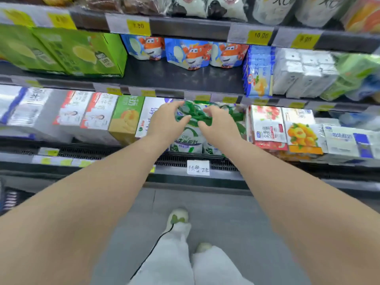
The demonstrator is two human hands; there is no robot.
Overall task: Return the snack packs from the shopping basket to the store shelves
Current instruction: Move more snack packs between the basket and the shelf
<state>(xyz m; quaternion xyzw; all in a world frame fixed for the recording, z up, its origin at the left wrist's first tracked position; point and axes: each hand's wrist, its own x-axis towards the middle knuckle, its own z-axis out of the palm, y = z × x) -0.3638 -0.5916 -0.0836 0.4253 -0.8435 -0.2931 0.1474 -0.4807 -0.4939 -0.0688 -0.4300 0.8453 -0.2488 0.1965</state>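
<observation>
Snack pack [193,128] half hidden behind both hands [164,120], blurred.

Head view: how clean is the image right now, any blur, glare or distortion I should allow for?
Head view: shelf lines bow from the wide-angle lens; the left hand and right hand on the green-and-white pack are slightly smeared; the yellow price tags are soft and hard to read; lighting is even, with mild sheen on the wrapped white packs.

Green-and-white snack pack [190,132] upright on the lower shelf [197,177], green top edge up, front label facing me. A matching pack [211,149] sits just beside it on its right, partly hidden. Print too blurred to read.
</observation>
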